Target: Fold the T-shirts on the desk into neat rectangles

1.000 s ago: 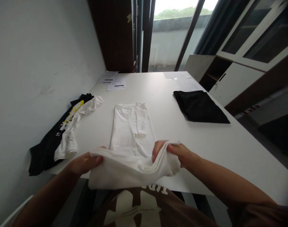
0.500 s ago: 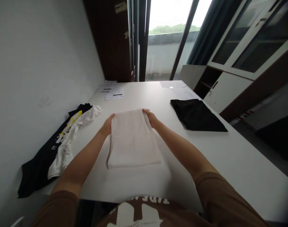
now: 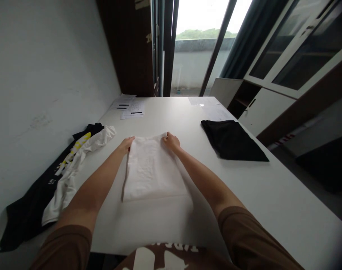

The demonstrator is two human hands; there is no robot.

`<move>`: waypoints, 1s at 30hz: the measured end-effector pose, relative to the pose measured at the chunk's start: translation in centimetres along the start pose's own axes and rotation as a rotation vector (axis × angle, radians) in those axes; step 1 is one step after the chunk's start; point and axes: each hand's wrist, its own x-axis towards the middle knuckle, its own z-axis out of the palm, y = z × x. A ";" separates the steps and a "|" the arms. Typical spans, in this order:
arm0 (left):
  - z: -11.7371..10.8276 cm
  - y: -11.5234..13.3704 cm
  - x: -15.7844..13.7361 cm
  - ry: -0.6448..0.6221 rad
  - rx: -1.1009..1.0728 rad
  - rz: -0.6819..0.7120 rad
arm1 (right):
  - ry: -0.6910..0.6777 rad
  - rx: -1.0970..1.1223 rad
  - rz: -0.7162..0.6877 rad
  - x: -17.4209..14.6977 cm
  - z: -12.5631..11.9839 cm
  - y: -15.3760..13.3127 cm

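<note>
A white folded garment (image 3: 154, 168) lies as a rough rectangle on the white table (image 3: 215, 202) in front of me. At its far left corner my left hand (image 3: 127, 144) is closed on the edge, thumb on top. My right hand (image 3: 171, 142) pinches the far right corner with bent fingers. The cloth looks slightly wrinkled in the middle, and its near edge rests toward me. I cannot tell which kind of garment it is.
A folded black garment (image 3: 232, 140) lies to the right. Along the left wall are a crumpled white garment (image 3: 83, 155) and a black one (image 3: 33, 206) with yellow print. Paper sheets (image 3: 133, 110) lie at the far left, more sheets (image 3: 203, 101) at the far right.
My right hand has shifted a little left and its fingers have curled more over the far corner. The cloth's surface now shows more wrinkles. The view has moved slightly.
</note>
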 end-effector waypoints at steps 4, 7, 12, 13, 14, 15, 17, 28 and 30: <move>-1.1 -1.0 0.0 0.079 0.319 0.117 | 0.036 -0.136 -0.011 -0.4 0.2 2.0; -1.1 -0.9 0.1 0.188 0.528 0.222 | 0.053 -0.112 -0.060 0.2 0.1 2.6; -0.4 -0.7 -0.3 0.332 0.787 0.299 | 0.060 -0.119 -0.107 1.3 0.3 2.3; -0.3 -0.9 -0.4 0.347 0.828 0.305 | 0.059 -0.145 -0.110 1.4 0.4 2.2; -0.2 -1.1 -0.5 0.359 0.865 0.310 | 0.062 -0.174 -0.115 1.4 0.5 2.2; -0.1 -1.3 -0.6 0.369 0.899 0.314 | 0.065 -0.202 -0.120 1.4 0.5 2.2; -0.1 -1.7 -0.6 0.386 0.952 0.313 | 0.056 -0.242 -0.125 1.3 0.6 2.2; 0.4 0.6 -1.2 0.436 1.028 0.278 | -0.005 -0.215 0.022 1.0 -0.6 0.5; 1.1 0.8 -2.5 0.443 1.040 0.370 | 0.045 -0.171 -0.011 0.3 -0.7 0.5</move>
